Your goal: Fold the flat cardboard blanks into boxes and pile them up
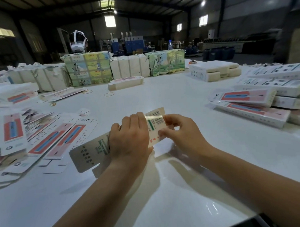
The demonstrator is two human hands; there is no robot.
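Both arms reach out over the white bench [167,190]. The left hand [129,137] lies on top of a long cardboard blank [90,153], and its grip is wrapped around the middle of it, with the thumb at the near edge. The blank is held just above the bench, tilted, with its grey printed end pointing to the left and near. The right hand [179,131] has its grip pinched on the far end of the same blank, where a small flap [154,113] with black bars sticks up. The finger and thumb there are curled and close together on the card.

To the left, many flat blanks [60,140] with red and blue pictures lie spread out on the bench. To the right sits a pile of folded boxes [260,104], stacked on each other. Farther off lie a few yellow rubber bands [109,94] and 1 more short stack of blanks [126,82]. Past that stand big wrapped bundles [87,69] in a row. A white headset [77,41] rests on top of 1 bundle. Behind is a dark hall with bright windows [110,21].
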